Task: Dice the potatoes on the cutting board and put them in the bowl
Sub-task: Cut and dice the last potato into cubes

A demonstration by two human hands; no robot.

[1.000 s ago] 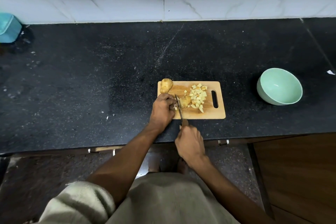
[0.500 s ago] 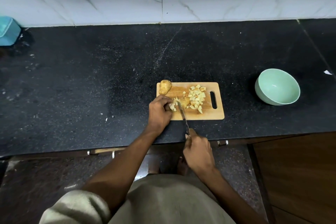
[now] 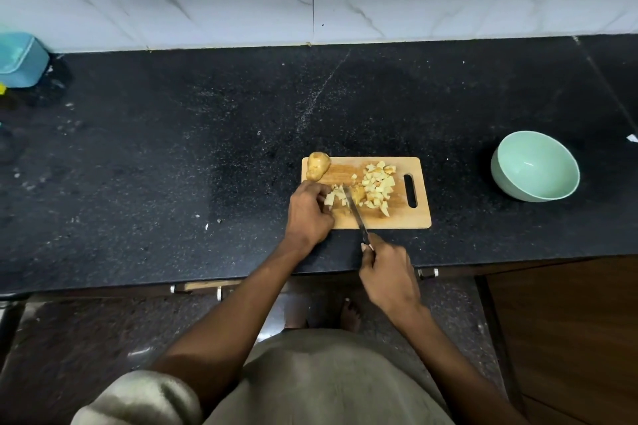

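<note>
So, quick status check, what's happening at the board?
Left hand holds potato strips; right hand grips knife, blade on them. Diced pile on cutting board, whole potato waiting. Green bowl empty. Nothing blocking.

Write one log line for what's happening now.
left hand holds potato strips | right hand slicing with knife | bowl empty

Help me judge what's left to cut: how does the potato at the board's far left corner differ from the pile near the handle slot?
The whole potato is uncut, skin on, one rounded lump; the diced pile is many small pale cubes, flesh exposed. The whole potato overhangs the cutting board corner; the diced pile lies spread inside it. Both rest on the board, untouched.
</note>
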